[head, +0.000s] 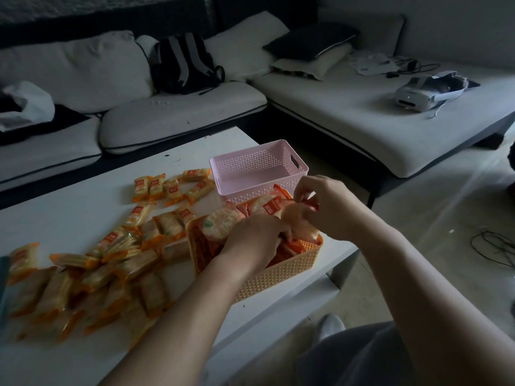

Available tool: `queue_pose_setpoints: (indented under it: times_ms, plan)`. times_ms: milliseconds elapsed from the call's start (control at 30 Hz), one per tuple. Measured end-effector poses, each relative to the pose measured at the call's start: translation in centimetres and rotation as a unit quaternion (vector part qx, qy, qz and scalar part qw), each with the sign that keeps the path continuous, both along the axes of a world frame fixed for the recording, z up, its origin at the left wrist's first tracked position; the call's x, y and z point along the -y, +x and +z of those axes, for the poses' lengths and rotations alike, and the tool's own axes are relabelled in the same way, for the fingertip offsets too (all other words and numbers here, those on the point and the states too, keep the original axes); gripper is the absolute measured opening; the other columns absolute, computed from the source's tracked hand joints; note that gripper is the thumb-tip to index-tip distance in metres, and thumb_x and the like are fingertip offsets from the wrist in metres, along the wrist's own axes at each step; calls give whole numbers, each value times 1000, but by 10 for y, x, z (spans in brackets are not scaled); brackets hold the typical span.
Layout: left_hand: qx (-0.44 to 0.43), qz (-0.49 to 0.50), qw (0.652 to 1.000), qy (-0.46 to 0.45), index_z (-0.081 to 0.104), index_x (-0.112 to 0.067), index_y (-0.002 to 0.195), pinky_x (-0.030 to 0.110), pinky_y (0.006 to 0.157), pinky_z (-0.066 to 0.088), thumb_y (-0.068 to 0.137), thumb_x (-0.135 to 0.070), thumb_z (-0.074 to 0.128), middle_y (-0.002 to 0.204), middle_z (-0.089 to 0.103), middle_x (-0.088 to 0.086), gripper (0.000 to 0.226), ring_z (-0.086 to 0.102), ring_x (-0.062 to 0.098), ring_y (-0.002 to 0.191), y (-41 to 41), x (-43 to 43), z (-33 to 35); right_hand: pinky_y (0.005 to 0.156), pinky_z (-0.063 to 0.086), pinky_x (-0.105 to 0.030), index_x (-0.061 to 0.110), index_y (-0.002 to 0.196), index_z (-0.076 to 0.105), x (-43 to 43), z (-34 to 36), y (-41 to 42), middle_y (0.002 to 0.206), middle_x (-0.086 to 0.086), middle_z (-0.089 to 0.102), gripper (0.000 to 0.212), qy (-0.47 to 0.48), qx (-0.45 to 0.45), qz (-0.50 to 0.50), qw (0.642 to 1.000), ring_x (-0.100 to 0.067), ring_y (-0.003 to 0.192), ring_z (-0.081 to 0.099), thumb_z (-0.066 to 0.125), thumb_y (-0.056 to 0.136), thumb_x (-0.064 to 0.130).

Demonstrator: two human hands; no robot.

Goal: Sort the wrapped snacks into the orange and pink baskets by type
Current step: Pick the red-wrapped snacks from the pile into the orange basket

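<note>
A dim living room here, a pale sofa running along the back with a dark backpack propped on it and a white headset lying on the far cushion to the right. In front sits a low white table, and that is where the action is.

Across the left of the table sprawls a big heap of long packs in orange-edged wrappers, with a smaller cluster further back. The orange basket stands at the near right corner of the table, piled with round packs that rise above its rim. The pink basket stands just behind it, touching or nearly so, its latticed walls and floor in plain view.

Both hands are over the orange basket. The right hand comes in from the right, fingers bent in close, thumb and fingertips pinching the top edge of one round pack that stands tilted above the pile. The left hand reaches in from the near side, knuckles up, fingers curled down at the lower edge of that same pack. Its fingertips are buried among the wrappers, so whether it grips the pack or only rests against it cannot be told
</note>
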State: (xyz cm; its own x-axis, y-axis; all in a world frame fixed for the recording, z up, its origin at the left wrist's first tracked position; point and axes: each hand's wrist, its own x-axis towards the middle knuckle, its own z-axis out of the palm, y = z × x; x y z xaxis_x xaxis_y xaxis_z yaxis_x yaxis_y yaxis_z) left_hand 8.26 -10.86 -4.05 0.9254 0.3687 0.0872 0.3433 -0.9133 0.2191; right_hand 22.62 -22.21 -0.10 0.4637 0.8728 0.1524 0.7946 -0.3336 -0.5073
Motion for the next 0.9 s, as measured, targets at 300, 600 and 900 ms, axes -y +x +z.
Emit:
queue_pose_setpoints:
  times_ms: [300,600,900]
  plan:
    - [-60,7,997,-55,73,-40,114,38,86,57,98,-25,57,114,70,0,27,67,25,104,2,-11,17,60,60,-34,21,94,74,-8,-20,-20,81,1,68,11,-189,105,5,976,-18,70,67,64,90,23]
    - [-65,136,988,-21,46,-26,135,41,97,44,90,-44,68,135,55,1,53,57,26,119,31,-32,18,68,63,-36,28,102,74,-13,-20,-8,87,7,71,22,-204,61,-24,977,-13,76,69,54,94,23]
    - [73,139,982,-106,61,-33,121,38,98,45,78,-43,82,115,72,-8,48,62,20,112,26,-40,23,74,57,-38,12,123,64,-22,-10,2,112,-7,69,39,0,-206,-167,964,-20,90,65,43,105,40]
